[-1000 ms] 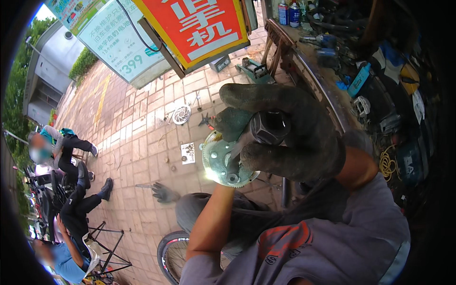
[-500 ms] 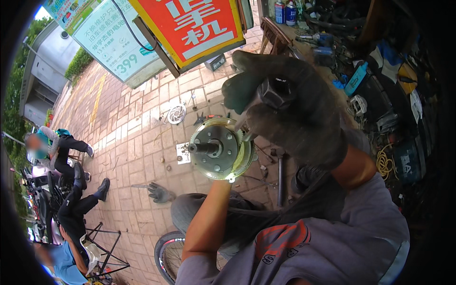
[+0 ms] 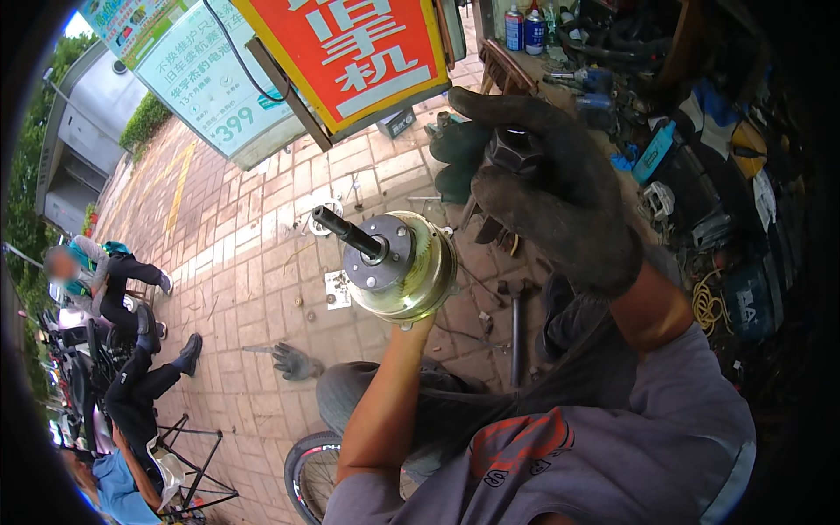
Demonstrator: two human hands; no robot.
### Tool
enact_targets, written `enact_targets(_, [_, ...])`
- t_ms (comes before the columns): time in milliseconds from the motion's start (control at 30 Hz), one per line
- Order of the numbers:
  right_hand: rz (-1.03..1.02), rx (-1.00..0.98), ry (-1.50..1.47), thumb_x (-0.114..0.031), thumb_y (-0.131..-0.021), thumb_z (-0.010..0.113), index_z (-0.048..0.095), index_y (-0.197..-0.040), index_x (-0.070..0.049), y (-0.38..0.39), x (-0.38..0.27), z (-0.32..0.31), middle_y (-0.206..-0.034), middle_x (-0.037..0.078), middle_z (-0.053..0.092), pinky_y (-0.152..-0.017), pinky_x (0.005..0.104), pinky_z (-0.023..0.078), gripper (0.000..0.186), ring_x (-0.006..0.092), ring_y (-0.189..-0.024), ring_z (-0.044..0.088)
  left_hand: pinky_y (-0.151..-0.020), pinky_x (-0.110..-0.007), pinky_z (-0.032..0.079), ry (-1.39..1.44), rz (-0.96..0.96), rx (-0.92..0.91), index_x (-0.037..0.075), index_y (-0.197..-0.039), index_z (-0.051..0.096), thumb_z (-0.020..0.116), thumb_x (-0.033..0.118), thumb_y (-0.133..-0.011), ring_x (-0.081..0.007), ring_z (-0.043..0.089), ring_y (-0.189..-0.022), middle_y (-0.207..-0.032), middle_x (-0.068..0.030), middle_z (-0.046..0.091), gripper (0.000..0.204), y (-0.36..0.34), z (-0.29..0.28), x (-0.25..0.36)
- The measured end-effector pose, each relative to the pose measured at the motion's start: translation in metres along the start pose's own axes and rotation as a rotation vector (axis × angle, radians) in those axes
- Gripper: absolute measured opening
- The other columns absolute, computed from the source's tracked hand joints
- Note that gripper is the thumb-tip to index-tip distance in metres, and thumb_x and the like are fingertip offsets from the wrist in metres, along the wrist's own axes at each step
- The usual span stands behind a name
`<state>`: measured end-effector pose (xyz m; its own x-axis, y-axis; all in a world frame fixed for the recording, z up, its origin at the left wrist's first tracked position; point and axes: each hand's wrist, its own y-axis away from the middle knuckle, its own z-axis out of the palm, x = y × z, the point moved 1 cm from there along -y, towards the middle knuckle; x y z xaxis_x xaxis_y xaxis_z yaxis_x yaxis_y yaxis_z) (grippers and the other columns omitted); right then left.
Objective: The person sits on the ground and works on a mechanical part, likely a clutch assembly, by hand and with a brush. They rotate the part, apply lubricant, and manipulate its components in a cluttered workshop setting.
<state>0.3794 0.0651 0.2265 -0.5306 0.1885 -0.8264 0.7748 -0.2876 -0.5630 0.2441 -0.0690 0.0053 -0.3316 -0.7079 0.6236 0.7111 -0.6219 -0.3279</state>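
Note:
A round metal motor core (image 3: 394,277) with a gear rim and a dark shaft (image 3: 348,230) is held up in front of me. My left hand (image 3: 415,331) grips it from below; most of the fingers are hidden behind it. The shaft points up and to the left. My right hand (image 3: 560,188), in a dark work glove, is closed around a black hexagonal-ended object (image 3: 514,150), up and to the right of the motor core and apart from it. The rest of that object is hidden in the glove.
On the brick paving lie a grey glove (image 3: 296,360), a hammer (image 3: 517,337), a white card (image 3: 338,290) and a partly hidden brake disc (image 3: 325,219). A bicycle wheel (image 3: 302,472) is by my knee. Tools and parts crowd the right; two people sit at left.
The motor core has tilted, its shaft swinging from nearly facing me to up and left. My right hand has moved slightly right, away from the core's rim.

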Motion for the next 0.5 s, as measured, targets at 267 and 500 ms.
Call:
enact_targets(267, [0.105,0.094,-0.067,-0.004,-0.087,0.062,0.045,-0.131,-0.005,-0.006,0.005,-0.002,-0.106,0.007,0.061,-0.071,0.0219,0.051,0.048,0.006,-0.085,0.056,-0.092,-0.034,0.031,-0.934,-0.168,0.094,0.006,-0.125,0.047,0.067,0.013,-0.082,-0.0192,0.043,-0.106,-0.118,-0.0071,0.048,0.048,0.003,0.008,0.027])
enact_targets(500, [0.111,0.111,-0.115,-0.01,-0.089,0.061,0.046,-0.128,-0.001,-0.012,0.015,-0.018,-0.096,0.008,0.062,-0.052,0.023,0.049,0.043,0.0083,-0.064,0.059,-0.044,-0.025,0.028,-0.458,-0.504,0.135,0.0,-0.092,0.051,0.06,-0.005,-0.075,-0.0098,0.037,-0.047,-0.062,-0.0017,0.046,0.02,0.0,0.076,0.055])
